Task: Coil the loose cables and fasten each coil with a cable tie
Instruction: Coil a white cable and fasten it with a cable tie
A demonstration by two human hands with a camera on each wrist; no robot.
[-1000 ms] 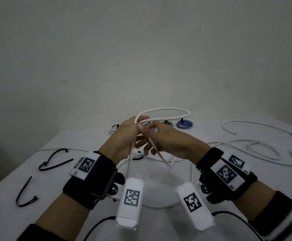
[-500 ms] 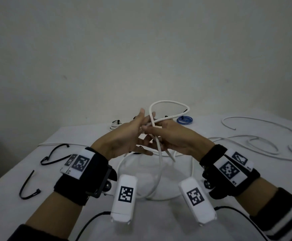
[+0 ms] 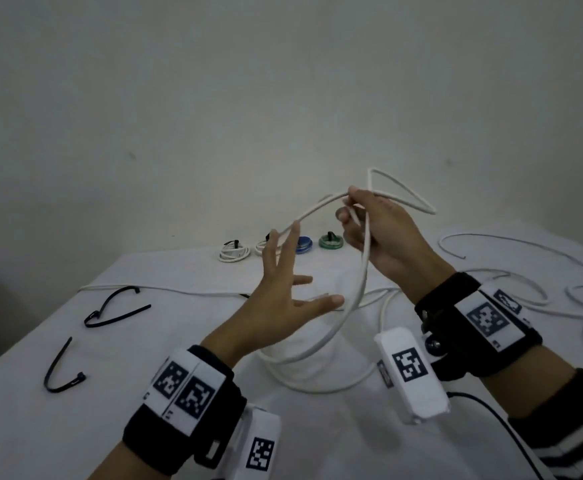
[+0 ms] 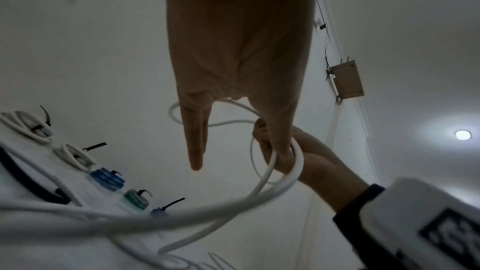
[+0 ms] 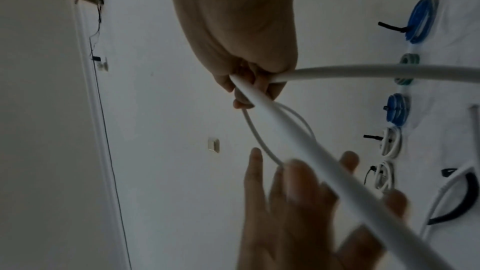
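Note:
A white cable [image 3: 361,271] hangs in a loop from my right hand [image 3: 352,211], which grips it well above the table; a bent loop sticks out behind the hand. The rest of the cable lies curled on the white table [image 3: 318,382]. In the right wrist view the fingers [image 5: 249,87] are curled round the cable [image 5: 285,147]. My left hand [image 3: 297,271] is open with its fingers spread, lower and to the left. One strand runs past its fingertips [image 3: 294,227]; whether it touches them I cannot tell. In the left wrist view its fingers [image 4: 194,141] point straight out.
Two black cable ties [image 3: 113,310] [image 3: 61,368] lie on the table at left. Tied coils stand along the back edge: two white [image 3: 234,252], a blue one [image 3: 304,244] and a green one [image 3: 331,241]. Loose white cables [image 3: 560,296] sprawl over the right side.
My left hand has let go of the cable and spread open, dropping to the left. My right hand has lifted up and to the right with the loops.

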